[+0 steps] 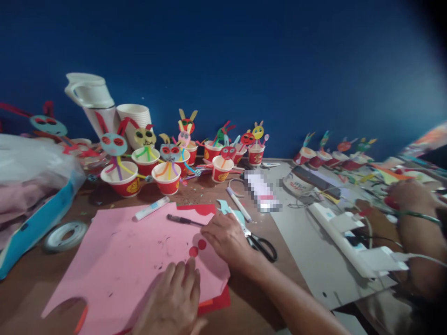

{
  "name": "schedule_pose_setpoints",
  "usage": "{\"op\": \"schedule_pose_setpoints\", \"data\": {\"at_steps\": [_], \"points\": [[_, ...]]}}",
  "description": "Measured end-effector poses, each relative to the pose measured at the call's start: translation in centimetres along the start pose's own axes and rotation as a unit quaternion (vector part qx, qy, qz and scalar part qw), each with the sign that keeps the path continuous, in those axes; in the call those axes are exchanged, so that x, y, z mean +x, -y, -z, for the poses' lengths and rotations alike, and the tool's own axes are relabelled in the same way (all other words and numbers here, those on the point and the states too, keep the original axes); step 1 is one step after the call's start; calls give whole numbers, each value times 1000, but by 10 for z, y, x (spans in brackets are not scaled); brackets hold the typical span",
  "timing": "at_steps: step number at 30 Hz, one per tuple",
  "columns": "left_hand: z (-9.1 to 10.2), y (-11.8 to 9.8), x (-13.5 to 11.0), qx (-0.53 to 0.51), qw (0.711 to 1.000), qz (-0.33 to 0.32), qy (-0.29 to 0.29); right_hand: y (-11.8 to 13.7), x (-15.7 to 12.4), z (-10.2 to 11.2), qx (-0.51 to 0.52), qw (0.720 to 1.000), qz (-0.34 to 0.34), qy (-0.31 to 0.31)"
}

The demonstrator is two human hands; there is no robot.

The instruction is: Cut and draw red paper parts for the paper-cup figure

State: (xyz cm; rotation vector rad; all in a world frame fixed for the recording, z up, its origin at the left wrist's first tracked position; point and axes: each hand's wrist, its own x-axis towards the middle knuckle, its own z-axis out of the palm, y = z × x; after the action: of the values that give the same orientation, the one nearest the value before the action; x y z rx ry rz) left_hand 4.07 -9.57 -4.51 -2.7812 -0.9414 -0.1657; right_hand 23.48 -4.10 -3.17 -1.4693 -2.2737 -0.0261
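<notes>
A large pink paper sheet [122,260] lies on the brown table, with red paper [216,302] under its near edge. Two small red paper circles [197,247] rest on the pink sheet. My left hand [174,298] lies flat on the sheet, fingers stretched toward the circles. My right hand [226,239] sits just right of the circles, fingers curled down onto the paper; I cannot make out anything in them. A black pen [183,220] lies just beyond my right hand. Black-handled scissors [260,244] rest at its right side.
Red paper cups with paper animal faces and pipe-cleaner arms [167,174] line the back by the blue wall. A glue stick [152,208], a tape roll [64,235], a white jug [92,100] and stacked cups [134,116] stand left. Another person's hand [408,195] works at the right.
</notes>
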Motion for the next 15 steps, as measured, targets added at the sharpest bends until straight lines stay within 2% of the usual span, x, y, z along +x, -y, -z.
{"op": "schedule_pose_setpoints", "data": {"at_steps": [4, 7, 13, 15], "points": [[16, 0, 4, -26, 998, -13, 54, 2, 1, 5, 35, 999, -9, 34], [23, 1, 7, -25, 997, -27, 61, 5, 1, 6, 48, 997, 2, 62], [-8, -1, 1, -32, 999, -11, 30, 8, -1, 0, -23, 996, 37, 73], [-10, -1, 1, -30, 999, -7, 32, 9, -1, -1, -43, 996, 43, 68]]}}
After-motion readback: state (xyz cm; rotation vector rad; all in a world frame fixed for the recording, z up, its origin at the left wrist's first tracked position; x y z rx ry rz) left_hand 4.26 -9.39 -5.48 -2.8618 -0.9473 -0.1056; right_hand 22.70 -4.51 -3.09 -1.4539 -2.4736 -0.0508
